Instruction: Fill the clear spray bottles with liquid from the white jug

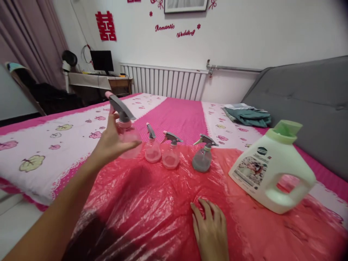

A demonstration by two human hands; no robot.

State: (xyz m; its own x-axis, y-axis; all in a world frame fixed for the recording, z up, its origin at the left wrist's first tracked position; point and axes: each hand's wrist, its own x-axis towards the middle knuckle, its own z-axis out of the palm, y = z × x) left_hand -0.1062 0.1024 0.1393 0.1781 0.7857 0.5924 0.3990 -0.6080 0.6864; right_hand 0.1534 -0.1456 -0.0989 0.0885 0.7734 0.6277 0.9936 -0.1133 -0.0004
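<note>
My left hand (112, 141) is wrapped round a clear pink spray bottle (125, 130) with a grey trigger, held just above the bed at the left end of a row. To its right stand two small pink spray bottles (152, 149) (170, 156) and a grey one (202, 159), all on a red plastic sheet (152, 203). My right hand (210, 228) lies flat on the sheet near the front, fingers stretched out, holding nothing. A large white detergent jug with a green cap (272, 170) stands on the sheet at the right.
The sheet covers a bed with a pink and white floral cover (54, 145). Folded green clothes (248, 116) lie at the back right beside a grey headboard (307, 105). A radiator (165, 81), a desk with a monitor (102, 61) and curtains line the far wall.
</note>
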